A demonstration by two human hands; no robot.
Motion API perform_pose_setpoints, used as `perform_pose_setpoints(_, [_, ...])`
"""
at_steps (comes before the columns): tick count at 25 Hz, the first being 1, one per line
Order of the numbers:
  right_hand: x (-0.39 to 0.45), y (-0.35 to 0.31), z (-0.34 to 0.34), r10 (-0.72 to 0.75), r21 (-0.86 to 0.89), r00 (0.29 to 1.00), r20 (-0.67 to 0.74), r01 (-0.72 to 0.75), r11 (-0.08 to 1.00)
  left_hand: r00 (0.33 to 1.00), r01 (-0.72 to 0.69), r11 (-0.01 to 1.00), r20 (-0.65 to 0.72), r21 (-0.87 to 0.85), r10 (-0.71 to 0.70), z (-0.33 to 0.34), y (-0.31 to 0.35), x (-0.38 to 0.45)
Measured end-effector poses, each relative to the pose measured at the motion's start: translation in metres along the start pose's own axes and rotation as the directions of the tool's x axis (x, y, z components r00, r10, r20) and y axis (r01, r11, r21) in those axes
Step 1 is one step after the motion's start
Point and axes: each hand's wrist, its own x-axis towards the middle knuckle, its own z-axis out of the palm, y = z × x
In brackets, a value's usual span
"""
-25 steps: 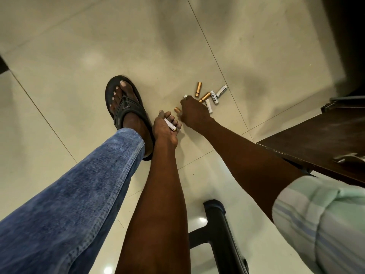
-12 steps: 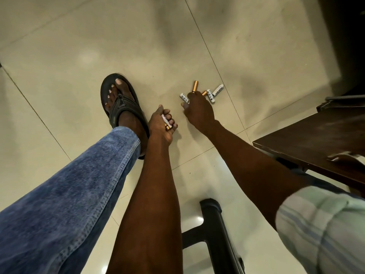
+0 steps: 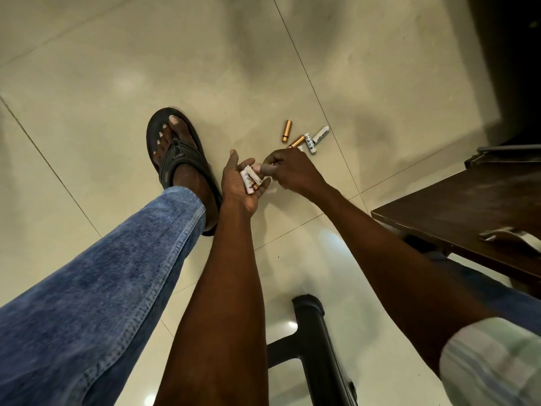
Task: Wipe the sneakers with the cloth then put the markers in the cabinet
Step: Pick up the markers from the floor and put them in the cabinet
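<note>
Open tile floor [image 3: 123, 68] spreads from 9 through 12 to 1 o'clock of the loose markers [image 3: 304, 139], so that side lies free for a reach. At 9 o'clock of them the sandalled foot [image 3: 178, 153] and denim leg [image 3: 96, 288] block the way, and at 6 o'clock the left hand [image 3: 241, 183] and right hand [image 3: 288, 168] meet, touching, just beside the markers. The dark table [image 3: 468, 212] closes off 4 o'clock and the black chair arm [image 3: 316, 347] stands at 6 o'clock, with bare floor between them.
</note>
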Motion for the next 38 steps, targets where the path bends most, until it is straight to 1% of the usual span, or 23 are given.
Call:
perform_pose_setpoints(3, [0.025, 0.011, -0.004, 0.019, -0.141, 0.919, -0.393, -0.081, 0.987, 1.000, 0.012, 1.000, 0.022, 0.022, -0.012, 0.004, -0.002, -0.003])
perform_pose_setpoints(5, [0.043, 0.006, -0.006, 0.012, -0.283, 0.889, -0.457, -0.158, 0.946, 0.999, 0.013, 1.000, 0.038, 0.015, -0.013, 0.006, -0.003, -0.003])
perform_pose_setpoints(7, [0.057, 0.002, -0.009, 0.025, -0.404, 0.918, -0.397, -0.199, 0.893, 0.998, 0.012, 1.000, 0.062, 0.000, -0.012, 0.009, -0.004, -0.004])
perform_pose_setpoints(10, [0.070, 0.002, -0.018, 0.073, -0.412, 0.946, -0.315, -0.206, 0.888, 0.997, 0.004, 1.000, 0.075, -0.020, -0.003, 0.012, -0.005, -0.003])
perform_pose_setpoints(12, [0.064, -0.002, -0.023, 0.075, -0.346, 0.969, -0.236, -0.156, 0.925, 0.998, -0.007, 1.000, 0.065, -0.011, 0.007, 0.012, -0.004, -0.002])
perform_pose_setpoints(15, [0.025, -0.018, -0.022, 0.088, -0.057, 0.991, 0.102, -0.082, 0.995, 0.999, -0.018, 1.000, 0.051, -0.015, 0.019, 0.012, -0.003, -0.001])
perform_pose_setpoints(16, [0.011, -0.020, -0.020, 0.071, 0.021, 0.985, 0.155, -0.076, 0.997, 0.999, -0.016, 1.000, 0.048, -0.019, 0.017, 0.012, -0.003, -0.002])
perform_pose_setpoints(17, [0.004, -0.016, -0.019, 0.054, 0.053, 0.991, 0.119, -0.061, 0.997, 0.999, -0.010, 1.000, 0.050, -0.024, 0.011, 0.012, -0.003, -0.002])
perform_pose_setpoints(18, [0.006, -0.007, -0.016, 0.051, 0.037, 0.999, -0.003, -0.050, 0.998, 0.998, -0.005, 1.000, 0.055, -0.028, 0.006, 0.011, -0.002, -0.004])
perform_pose_setpoints(20, [0.013, 0.013, -0.017, 0.054, -0.106, 0.935, -0.349, -0.096, 0.990, 0.998, 0.008, 0.999, 0.064, -0.035, -0.006, 0.012, -0.003, -0.006])
perform_pose_setpoints(21, [0.017, 0.021, -0.019, 0.045, -0.177, 0.893, -0.447, -0.138, 0.975, 0.998, 0.013, 0.999, 0.064, -0.038, -0.011, 0.012, -0.004, -0.006])
perform_pose_setpoints(22, [0.021, 0.028, -0.019, 0.004, -0.281, 0.883, -0.469, -0.153, 0.947, 0.998, 0.015, 0.999, 0.058, -0.041, -0.012, 0.013, -0.006, -0.005])
perform_pose_setpoints(23, [0.026, 0.035, -0.018, -0.076, -0.420, 0.900, -0.430, -0.125, 0.899, 0.998, 0.016, 0.999, 0.053, -0.044, -0.014, 0.014, -0.008, -0.005])
perform_pose_setpoints(25, [0.035, 0.043, -0.015, -0.260, -0.702, 0.930, -0.261, 0.002, 0.712, 0.998, 0.025, 0.999, 0.056, -0.033, -0.023, 0.015, -0.010, -0.003])
perform_pose_setpoints(27, [0.044, 0.047, -0.017, -0.351, -0.830, 0.925, -0.145, 0.080, 0.552, 0.998, 0.025, 1.000, 0.063, -0.017, -0.024, 0.017, -0.012, -0.003])
perform_pose_setpoints(29, [0.049, 0.049, -0.021, -0.343, -0.862, 0.931, -0.123, 0.071, 0.502, 0.998, 0.014, 1.000, 0.063, -0.013, -0.013, 0.018, -0.013, -0.003])
perform_pose_setpoints(30, [0.047, 0.049, -0.020, -0.334, -0.833, 0.928, -0.167, 0.049, 0.552, 0.998, 0.010, 1.000, 0.058, -0.014, -0.009, 0.019, -0.013, -0.003])
perform_pose_setpoints(31, [0.042, 0.045, -0.019, -0.321, -0.748, 0.916, -0.243, 0.034, 0.663, 0.999, 0.007, 1.000, 0.051, -0.012, -0.007, 0.019, -0.014, -0.003])
perform_pose_setpoints(32, [0.032, 0.037, -0.018, -0.266, -0.574, 0.906, -0.329, 0.032, 0.818, 0.999, 0.003, 1.000, 0.041, -0.005, -0.003, 0.020, -0.014, -0.003])
perform_pose_setpoints(33, [0.021, 0.028, -0.015, -0.175, -0.314, 0.913, -0.369, 0.055, 0.948, 1.000, -0.003, 1.000, 0.031, 0.002, 0.003, 0.021, -0.015, -0.003])
perform_pose_setpoints(34, [0.009, 0.023, -0.012, -0.092, -0.098, 0.933, -0.348, 0.062, 0.993, 1.000, -0.011, 1.000, 0.023, 0.006, 0.011, 0.021, -0.016, -0.003])
perform_pose_setpoints(35, [-0.004, 0.021, -0.008, -0.055, 0.012, 0.941, -0.333, 0.063, 0.998, 1.000, -0.014, 1.000, 0.022, 0.008, 0.014, 0.022, -0.018, -0.004])
perform_pose_setpoints(38, [-0.024, 0.041, -0.004, 0.136, 0.093, 0.885, -0.445, -0.105, 0.990, 0.998, -0.008, 1.000, 0.057, 0.012, 0.007, 0.021, -0.020, -0.008])
